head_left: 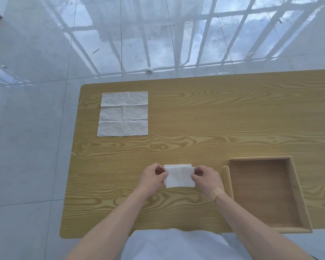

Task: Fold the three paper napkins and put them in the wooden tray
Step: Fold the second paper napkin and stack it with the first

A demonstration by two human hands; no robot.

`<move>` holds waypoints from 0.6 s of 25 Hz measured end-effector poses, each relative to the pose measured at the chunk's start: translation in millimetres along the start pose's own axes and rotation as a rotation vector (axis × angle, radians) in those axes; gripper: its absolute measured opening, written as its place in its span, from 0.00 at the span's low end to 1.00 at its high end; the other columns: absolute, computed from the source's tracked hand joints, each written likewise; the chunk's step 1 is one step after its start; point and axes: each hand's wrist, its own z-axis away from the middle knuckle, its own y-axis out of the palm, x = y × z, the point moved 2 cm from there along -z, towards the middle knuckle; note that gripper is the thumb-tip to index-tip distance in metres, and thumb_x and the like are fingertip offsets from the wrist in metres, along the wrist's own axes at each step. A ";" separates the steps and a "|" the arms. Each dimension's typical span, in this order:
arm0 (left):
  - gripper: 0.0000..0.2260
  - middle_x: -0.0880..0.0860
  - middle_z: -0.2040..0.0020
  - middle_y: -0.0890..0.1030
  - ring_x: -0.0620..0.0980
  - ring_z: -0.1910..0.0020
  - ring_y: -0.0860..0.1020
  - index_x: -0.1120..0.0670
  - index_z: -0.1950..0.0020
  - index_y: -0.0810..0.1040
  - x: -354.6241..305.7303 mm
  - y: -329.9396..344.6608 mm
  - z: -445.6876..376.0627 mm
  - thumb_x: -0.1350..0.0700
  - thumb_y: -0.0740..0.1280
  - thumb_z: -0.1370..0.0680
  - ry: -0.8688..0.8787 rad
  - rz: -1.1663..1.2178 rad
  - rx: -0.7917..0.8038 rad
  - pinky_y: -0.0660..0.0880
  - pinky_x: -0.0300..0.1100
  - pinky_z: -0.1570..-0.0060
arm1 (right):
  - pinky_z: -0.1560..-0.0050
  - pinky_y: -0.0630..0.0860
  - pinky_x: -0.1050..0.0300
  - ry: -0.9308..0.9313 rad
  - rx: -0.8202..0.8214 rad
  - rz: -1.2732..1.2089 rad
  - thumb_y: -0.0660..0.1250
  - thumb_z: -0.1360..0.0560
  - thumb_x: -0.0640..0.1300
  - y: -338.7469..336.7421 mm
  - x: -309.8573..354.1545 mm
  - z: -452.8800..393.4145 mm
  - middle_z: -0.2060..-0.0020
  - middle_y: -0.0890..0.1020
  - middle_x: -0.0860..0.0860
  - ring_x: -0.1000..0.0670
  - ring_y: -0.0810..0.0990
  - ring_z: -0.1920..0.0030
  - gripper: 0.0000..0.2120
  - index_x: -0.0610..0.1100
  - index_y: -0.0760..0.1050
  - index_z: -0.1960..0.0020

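Observation:
A small folded white napkin (179, 176) lies on the wooden table (214, 119) near its front edge. My left hand (152, 177) pinches its left side and my right hand (206, 178) pinches its right side. Unfolded white napkins (123, 113), creased into squares, lie flat at the table's far left; whether this is one sheet or a stack I cannot tell. The wooden tray (295, 190) sits at the right front, just right of my right hand, with nothing visible inside it.
The table's left edge and front edge drop to a glossy tiled floor (36, 128). A plaster strip wraps my right wrist (218, 194).

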 end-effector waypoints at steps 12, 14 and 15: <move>0.04 0.49 0.62 0.81 0.48 0.63 0.78 0.50 0.59 0.79 2.2 2.1 -14.8 0.57 0.71 0.27 -0.030 -0.043 -0.060 0.79 0.52 0.53 | 0.56 0.76 0.56 0.050 -0.014 0.003 0.71 0.29 0.45 2.2 1.6 -14.6 0.59 0.84 0.56 0.54 0.81 0.56 0.04 0.50 0.81 0.55; 0.03 0.49 0.63 0.80 0.48 0.62 0.78 0.50 0.58 0.79 2.8 1.9 -15.2 0.57 0.71 0.27 -0.031 -0.060 -0.054 0.79 0.51 0.54 | 0.58 0.74 0.58 0.055 -0.022 0.005 0.71 0.30 0.46 2.9 1.0 -15.2 0.59 0.83 0.57 0.55 0.80 0.56 0.04 0.51 0.80 0.55; 0.03 0.48 0.63 0.80 0.48 0.62 0.78 0.50 0.58 0.79 2.9 1.9 -15.3 0.57 0.71 0.27 -0.028 -0.068 -0.055 0.79 0.50 0.55 | 0.58 0.73 0.58 0.057 -0.022 0.007 0.72 0.30 0.46 3.1 0.9 -15.2 0.59 0.83 0.57 0.55 0.80 0.56 0.04 0.51 0.80 0.55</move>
